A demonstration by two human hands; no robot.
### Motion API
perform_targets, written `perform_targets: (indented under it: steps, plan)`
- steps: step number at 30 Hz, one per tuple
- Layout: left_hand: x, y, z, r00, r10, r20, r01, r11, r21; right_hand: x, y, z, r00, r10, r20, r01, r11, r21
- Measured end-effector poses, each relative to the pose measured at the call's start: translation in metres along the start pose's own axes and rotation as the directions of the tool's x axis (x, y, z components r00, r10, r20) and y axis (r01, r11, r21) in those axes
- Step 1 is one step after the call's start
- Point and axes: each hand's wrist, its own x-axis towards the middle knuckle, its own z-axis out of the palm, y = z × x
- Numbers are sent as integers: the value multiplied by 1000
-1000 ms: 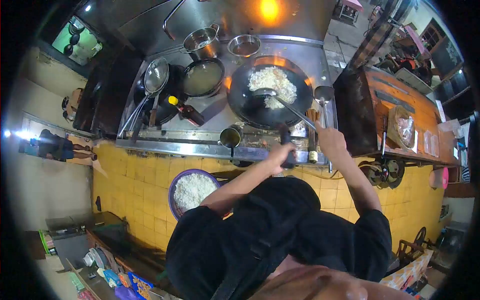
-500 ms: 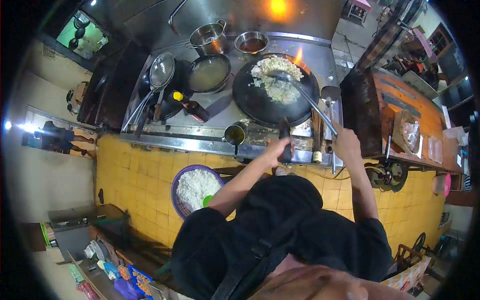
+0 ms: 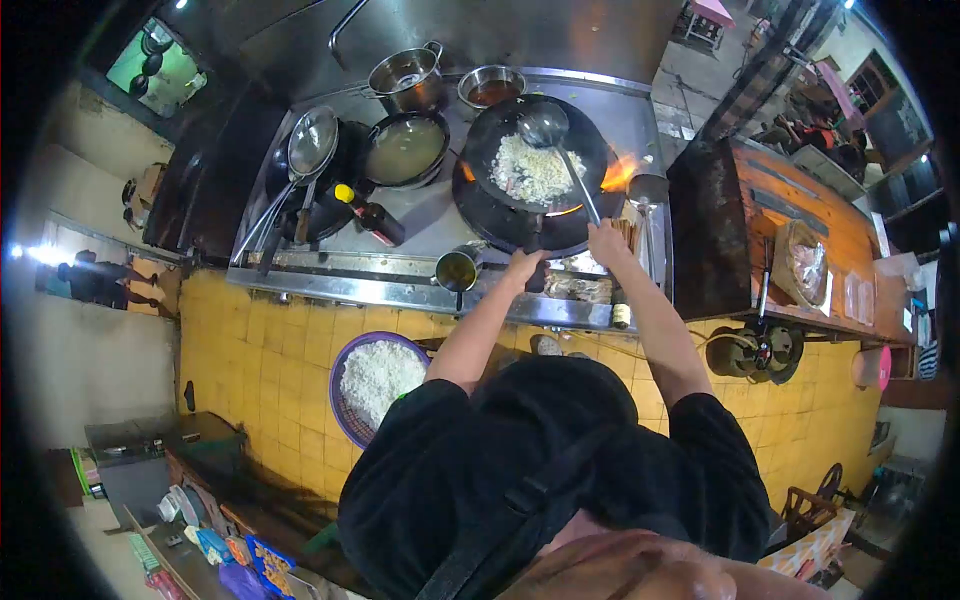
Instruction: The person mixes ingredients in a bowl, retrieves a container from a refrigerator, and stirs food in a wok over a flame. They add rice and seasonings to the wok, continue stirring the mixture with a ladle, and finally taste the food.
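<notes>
My left hand (image 3: 524,268) is closed around the handle of a black wok (image 3: 590,135). The wok sits up and forward from a dark round burner area (image 3: 480,222), and flame shows between them. Whitish chopped food (image 3: 535,172), perhaps rice with bits mixed in, lies in the near half of the wok. My right hand (image 3: 606,244) grips the long metal handle of a ladle (image 3: 543,124). Its bowl is inside the wok, at the far side of the food. An orange flame (image 3: 619,173) rises at the wok's right edge.
Left of the wok are a pan of cloudy liquid (image 3: 407,150), a dark bottle with a yellow cap (image 3: 378,222), a strainer (image 3: 313,140) and a small pot (image 3: 457,270). Behind stand a steel pot (image 3: 406,80) and a bowl (image 3: 491,88). A purple basket (image 3: 345,408) of white rice is below.
The wok has moved forward, away from me, and flame now shows beneath it. The food has slid nearer the handle. My right hand has moved forward and left with the ladle.
</notes>
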Motion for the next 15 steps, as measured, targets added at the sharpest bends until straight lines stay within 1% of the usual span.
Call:
perform_targets:
  steps: [1, 2, 3, 4, 5, 6, 7, 8, 9, 10, 12, 13, 14, 15]
  plan:
    - [-11, 10, 4, 997, -78, -7, 78, 997, 14, -6, 0, -6, 981, -23, 195, 24, 1000, -5]
    - [-17, 20, 15, 997, -71, -14, 71, 997, 2, -9, -2, -11, 922, -44, 386, 50, 999, -7]
    - [-16, 19, 24, 995, -66, -80, 63, 997, -41, -17, -17, -42, 844, 63, 533, -46, 998, -46]
    - [-18, 17, 34, 987, -65, -144, 55, 996, -75, -27, -39, -86, 734, 169, 658, -140, 985, -97]
    - [-46, 34, 62, 989, -88, -117, 66, 981, -182, -35, -44, -115, 736, 45, 675, 135, 968, -213]
    - [-86, 58, 94, 990, -108, -86, 79, 954, -290, -54, -43, -136, 878, -49, 476, 219, 926, -309]
    - [-108, 77, 108, 977, -195, 83, 212, 881, -423, -74, -44, -152, 950, -170, 261, 270, 868, -417]
    - [-130, 96, 119, 933, -250, 260, 353, 778, -519, -82, -52, -168, 950, -172, 260, 270, 868, -416]
    - [-159, 117, 128, 915, -284, 286, 378, 851, -365, -90, -61, -183, 941, -174, 291, 302, 820, -486]
    - [-152, 118, 121, 914, -287, 287, 381, 849, -366, -96, -66, -194, 930, -171, 325, 333, 765, -551]
    - [-118, 106, 91, 908, -274, 318, 384, 847, -367, -110, -69, -205, 917, -180, 355, 355, 776, -522]
    - [-96, 86, 67, 938, -189, 289, 283, 900, -332, -114, -68, -208, 905, -200, 375, 379, 778, -500]
    - [-86, 62, 48, 962, -145, 231, 202, 949, -242, -117, -64, -206, 908, -197, 370, 374, 779, -504]
    - [-84, 38, 42, 977, -175, 123, 192, 971, -142, -122, -59, -200, 919, -191, 344, 347, 805, -480]
